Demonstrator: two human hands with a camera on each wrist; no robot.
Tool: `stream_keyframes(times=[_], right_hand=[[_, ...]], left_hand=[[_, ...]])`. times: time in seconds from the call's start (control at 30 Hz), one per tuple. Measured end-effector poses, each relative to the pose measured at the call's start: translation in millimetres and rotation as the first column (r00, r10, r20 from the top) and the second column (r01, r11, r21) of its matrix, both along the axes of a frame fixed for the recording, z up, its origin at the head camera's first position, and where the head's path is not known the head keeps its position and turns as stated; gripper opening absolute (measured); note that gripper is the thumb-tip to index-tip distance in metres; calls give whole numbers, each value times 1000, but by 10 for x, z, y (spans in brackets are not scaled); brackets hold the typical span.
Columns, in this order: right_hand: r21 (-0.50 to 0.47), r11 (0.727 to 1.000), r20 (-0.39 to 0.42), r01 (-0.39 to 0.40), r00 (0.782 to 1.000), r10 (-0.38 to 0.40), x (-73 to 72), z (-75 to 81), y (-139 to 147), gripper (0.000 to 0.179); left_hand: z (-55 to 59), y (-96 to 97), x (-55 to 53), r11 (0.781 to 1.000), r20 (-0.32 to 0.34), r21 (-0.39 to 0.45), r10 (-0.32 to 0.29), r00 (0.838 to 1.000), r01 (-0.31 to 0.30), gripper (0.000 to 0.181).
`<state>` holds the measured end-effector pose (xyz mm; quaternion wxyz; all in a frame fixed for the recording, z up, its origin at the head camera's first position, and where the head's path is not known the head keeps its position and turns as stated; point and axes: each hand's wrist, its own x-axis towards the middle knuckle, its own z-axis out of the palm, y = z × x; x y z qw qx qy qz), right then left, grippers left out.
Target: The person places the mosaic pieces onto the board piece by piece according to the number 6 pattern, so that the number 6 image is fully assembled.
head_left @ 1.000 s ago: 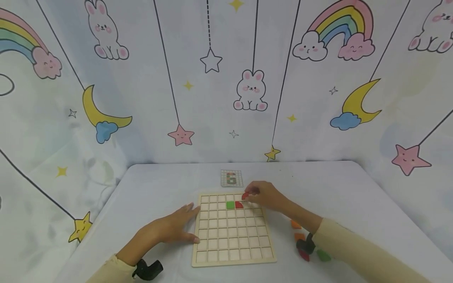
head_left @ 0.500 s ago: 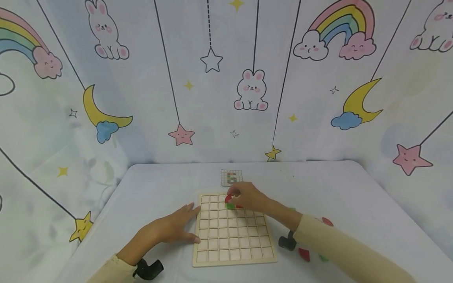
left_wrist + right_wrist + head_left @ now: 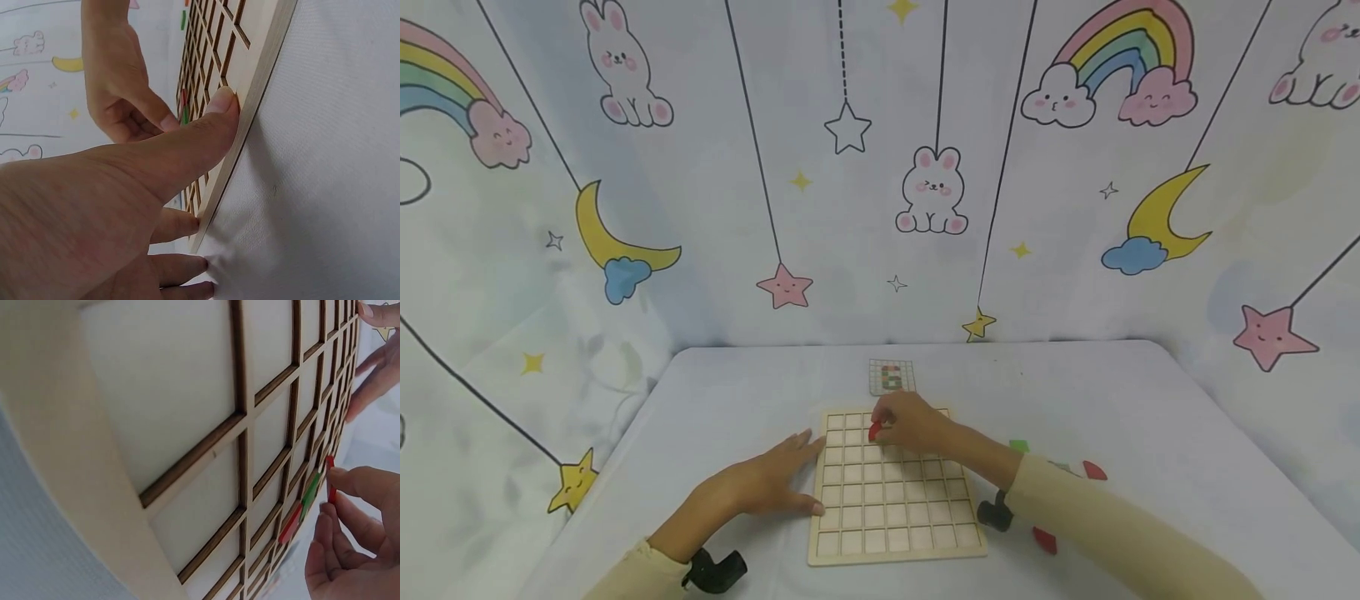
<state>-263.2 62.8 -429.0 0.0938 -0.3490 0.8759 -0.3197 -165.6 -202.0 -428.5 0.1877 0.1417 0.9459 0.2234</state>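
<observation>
My right hand pinches a small red piece between thumb and fingers, over the upper rows of a wooden grid board. In the right wrist view the held red piece stands on edge, beside a green square in the grid. A second red piece lies on the other side of that square. From the head, my right hand hides both set pieces. My left hand rests at the board's left edge, its thumb on the rim and its fingers spread along the side.
Behind the board lies a small card printed with a coloured figure on a grid. Right of the board are a loose green piece and red pieces, partly covered by the right sleeve. A patterned cloth surrounds the white table.
My right hand has moved left across the board's upper part with the red piece, from right of the set red piece to left of the green square. My left hand has stayed put.
</observation>
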Motion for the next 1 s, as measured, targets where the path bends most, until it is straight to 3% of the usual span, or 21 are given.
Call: stream_keyframes(times=[0.6,1.0], right_hand=[[114,993,-34,-11,999,15,9,-16,-96,10],[123,992,-64,-7,998,15,5,-30,-92,10]], left_hand=[[40,24,26,1000,-7,1,9,1000,-9,104],[41,20,26,1000,-10,2,3,1000,-3,105]])
